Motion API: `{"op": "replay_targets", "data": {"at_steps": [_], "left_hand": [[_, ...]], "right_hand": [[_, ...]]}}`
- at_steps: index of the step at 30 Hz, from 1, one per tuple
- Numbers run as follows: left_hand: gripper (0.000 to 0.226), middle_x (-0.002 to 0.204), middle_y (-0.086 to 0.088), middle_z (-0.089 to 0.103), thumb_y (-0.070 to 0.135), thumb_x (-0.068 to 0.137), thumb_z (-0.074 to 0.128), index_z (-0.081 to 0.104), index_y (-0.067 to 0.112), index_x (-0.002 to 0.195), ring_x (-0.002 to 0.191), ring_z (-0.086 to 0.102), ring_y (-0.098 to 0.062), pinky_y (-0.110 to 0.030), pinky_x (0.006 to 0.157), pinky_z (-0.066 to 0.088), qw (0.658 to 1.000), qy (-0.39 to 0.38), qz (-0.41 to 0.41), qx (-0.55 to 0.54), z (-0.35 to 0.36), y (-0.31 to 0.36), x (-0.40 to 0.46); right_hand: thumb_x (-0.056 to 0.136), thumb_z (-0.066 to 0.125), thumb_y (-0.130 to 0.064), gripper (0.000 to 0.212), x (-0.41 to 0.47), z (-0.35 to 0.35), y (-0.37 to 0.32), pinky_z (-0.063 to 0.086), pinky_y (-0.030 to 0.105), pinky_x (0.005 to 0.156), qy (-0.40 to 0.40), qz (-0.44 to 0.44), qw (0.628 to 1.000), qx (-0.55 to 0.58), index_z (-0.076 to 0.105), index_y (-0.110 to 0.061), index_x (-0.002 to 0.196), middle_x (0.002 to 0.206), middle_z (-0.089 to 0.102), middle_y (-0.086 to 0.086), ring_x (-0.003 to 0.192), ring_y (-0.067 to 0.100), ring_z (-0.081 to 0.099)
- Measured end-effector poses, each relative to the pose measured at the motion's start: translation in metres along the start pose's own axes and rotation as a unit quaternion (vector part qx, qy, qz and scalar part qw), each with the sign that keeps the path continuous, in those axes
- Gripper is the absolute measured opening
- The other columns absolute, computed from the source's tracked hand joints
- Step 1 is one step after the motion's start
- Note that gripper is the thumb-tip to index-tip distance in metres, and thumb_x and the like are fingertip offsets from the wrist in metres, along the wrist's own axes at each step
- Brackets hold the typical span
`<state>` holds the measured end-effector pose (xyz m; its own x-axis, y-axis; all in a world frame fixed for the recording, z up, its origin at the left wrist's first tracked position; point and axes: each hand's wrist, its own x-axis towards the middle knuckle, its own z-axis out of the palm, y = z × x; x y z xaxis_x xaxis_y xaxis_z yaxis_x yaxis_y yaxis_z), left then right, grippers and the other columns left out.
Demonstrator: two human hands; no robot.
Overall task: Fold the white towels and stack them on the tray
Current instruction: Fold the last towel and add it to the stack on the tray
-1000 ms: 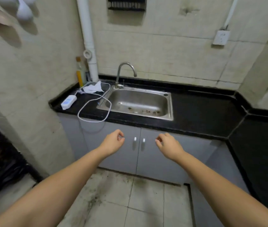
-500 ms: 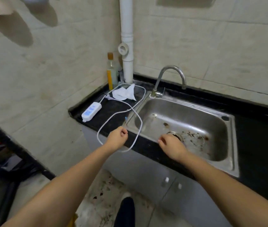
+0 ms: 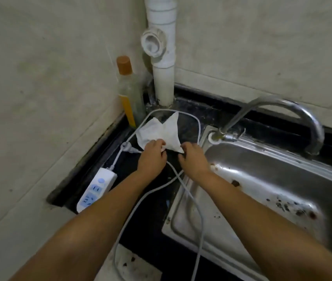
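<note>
The towel (image 3: 161, 131) by my fingers is white with soft grey creases. The counter (image 3: 151, 199) under it is shiny black. The cord (image 3: 191, 199) looping over it is pale grey-white. The power strip (image 3: 97, 188) is white with light blue marks and a round blue button. The bottle (image 3: 129, 94) in the corner is see-through and greenish, with an orange-brown cap and a yellow stripe down its side. The pipe (image 3: 163, 78) is white. The sink (image 3: 262, 179) is silver with dark brown specks. The tap (image 3: 282, 110) is shiny silver. The wall (image 3: 39, 78) is plain beige with grey lines between the tiles.
</note>
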<state>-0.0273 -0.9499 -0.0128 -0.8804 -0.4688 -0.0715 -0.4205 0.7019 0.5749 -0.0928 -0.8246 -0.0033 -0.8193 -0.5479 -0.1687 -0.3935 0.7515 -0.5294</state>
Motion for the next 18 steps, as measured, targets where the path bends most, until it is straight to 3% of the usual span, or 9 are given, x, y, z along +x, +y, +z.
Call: {"op": "replay_targets", "data": {"at_steps": [3,5,7,10,13,16,18], "left_hand": [[0.048,0.127,-0.019,0.049,0.001,0.087,0.047,0.048,0.011,0.133,0.114,0.047,-0.035,-0.046,0.092,0.043,0.995,-0.007,0.068,0.07,0.013,-0.007,0.026],[0.047,0.132,-0.017,0.047,0.001,0.084,0.049,0.055,0.015,0.128,0.12,0.044,-0.035,-0.046,0.097,0.04,0.986,-0.041,0.119,0.114,0.018,-0.01,0.036],[0.032,0.136,-0.016,0.045,0.008,0.084,0.054,0.063,0.014,0.114,0.127,0.04,-0.034,-0.043,0.1,0.036,0.975,-0.064,0.137,0.164,0.021,-0.012,0.038],[0.016,0.123,-0.014,0.055,0.019,0.084,0.061,0.067,0.007,0.092,0.116,0.048,-0.035,-0.041,0.09,0.037,0.972,-0.027,0.145,0.185,0.018,-0.008,0.036],[0.023,0.102,-0.014,0.061,0.028,0.082,0.061,0.065,0.006,0.079,0.094,0.057,-0.036,-0.041,0.077,0.042,0.97,0.02,0.178,0.165,0.008,0.011,0.031],[0.035,0.094,-0.014,0.063,0.037,0.08,0.049,0.065,0.007,0.076,0.084,0.06,-0.035,-0.039,0.075,0.046,0.956,0.044,0.239,0.161,0.001,0.044,0.016],[0.037,0.089,-0.014,0.063,0.038,0.082,0.049,0.064,0.005,0.076,0.079,0.061,-0.034,-0.037,0.075,0.045,0.945,0.047,0.285,0.152,0.003,0.075,0.0]], "right_hand": [[0.093,0.05,-0.027,0.041,0.027,0.018,-0.002,0.036,0.039,0.101,0.0,0.004,0.996,-0.084,0.046,-0.015,0.132,0.133,0.044,0.011,0.125,0.029,0.041],[0.094,0.046,-0.024,0.034,0.038,0.026,0.001,0.033,0.038,0.1,-0.002,0.007,0.992,-0.129,0.051,-0.015,0.126,0.13,0.045,0.01,0.122,0.029,0.041],[0.095,0.043,-0.021,0.029,0.041,0.027,0.004,0.033,0.038,0.099,0.0,0.005,0.992,-0.125,0.056,-0.014,0.12,0.126,0.047,0.01,0.12,0.029,0.041],[0.094,0.044,-0.024,0.025,0.034,0.013,0.009,0.035,0.035,0.094,0.017,-0.021,0.996,-0.088,0.058,-0.014,0.113,0.121,0.052,0.007,0.117,0.025,0.044],[0.092,0.047,-0.023,0.014,0.01,-0.019,0.022,0.039,0.035,0.084,0.045,-0.015,0.999,0.001,0.055,-0.015,0.1,0.104,0.059,0.007,0.101,0.025,0.053],[0.094,0.049,-0.019,0.008,-0.032,-0.06,0.05,0.042,0.034,0.066,0.089,0.001,0.985,0.146,0.045,-0.014,0.088,0.082,0.056,0.005,0.075,0.023,0.055],[0.095,0.048,-0.017,0.007,-0.068,-0.088,0.077,0.039,0.03,0.06,0.134,0.013,0.972,0.194,0.045,-0.015,0.089,0.074,0.053,0.0,0.068,0.018,0.051]]}}
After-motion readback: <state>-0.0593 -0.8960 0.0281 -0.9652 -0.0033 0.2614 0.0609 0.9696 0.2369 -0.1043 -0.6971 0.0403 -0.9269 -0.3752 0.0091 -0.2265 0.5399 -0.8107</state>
